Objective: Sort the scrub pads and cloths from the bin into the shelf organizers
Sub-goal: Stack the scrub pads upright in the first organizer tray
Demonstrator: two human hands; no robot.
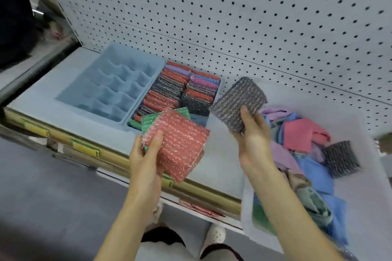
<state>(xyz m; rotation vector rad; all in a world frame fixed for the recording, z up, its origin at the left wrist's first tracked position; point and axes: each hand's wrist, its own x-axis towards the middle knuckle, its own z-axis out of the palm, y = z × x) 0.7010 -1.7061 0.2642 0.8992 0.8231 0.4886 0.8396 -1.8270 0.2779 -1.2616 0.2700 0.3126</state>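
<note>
Glittery red mesh covers the red pads [180,148] held by the left hand [146,154], thumb clamped on top and fingers curled beneath. A green pad [148,121] of the same sparkly weave peeks out behind them. The right hand [254,131] pinches a grey pad [239,99], a plump, ribbed square shot with silver thread, and holds it above the shelf [216,154] near one o'clock. The work looks roughly half done. The filled organizer [220,88] at twelve o'clock is packed with pads standing on edge in red, grey, purple and pink rows, while the empty organizer [110,89] at ten o'clock, a pale blue moulded plastic tray of small cells, holds nothing. The bin [373,186], translucent white plastic at four o'clock, has plenty left in it: soft, crumpled cloths [316,171] in blue, pink, lilac and what may be grey-green, though blur makes that hard to tell. A second grey pad [339,159] lies on top of them. So the three pads in hand need slots, and the cloths appear not yet started. White pegboard [233,17] backs the shelf.
</note>
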